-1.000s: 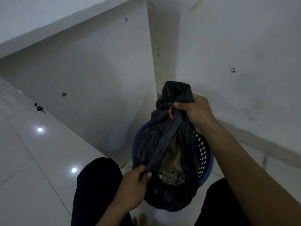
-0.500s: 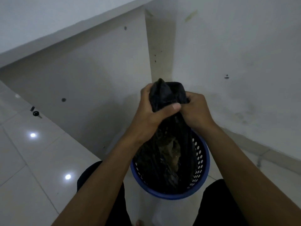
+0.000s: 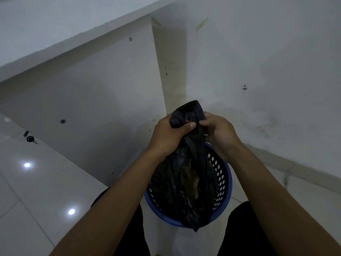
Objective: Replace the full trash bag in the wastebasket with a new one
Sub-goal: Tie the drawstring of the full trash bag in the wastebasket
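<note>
Black crinkled film is what the full plastic trash bag (image 3: 184, 191) is made of, and tearing is judged the chief risk: if the load is hoisted by a few pinched folds, the film could be stretched and split, and it could be snagged where a flap is draped over the rim of the round blue perforated plastic wastebasket (image 3: 229, 185) at six o'clock. Contents could be spilled onto the glossy white floor tiles (image 3: 46, 182) if the neck is left loosely closed; a small red-orange tie (image 3: 187, 121) is glimpsed at the neck, but whether it is fastened cannot be told. The bag's body is seated in the basket at six o'clock in the view, between the knees. Its gathered neck is drawn up toward twelve o'clock and is clenched from both sides: the left hand (image 3: 168, 137) is wrapped round it from nine o'clock, thumb laid across the front, and the right hand (image 3: 220, 133) is curled onto it from three o'clock.
</note>
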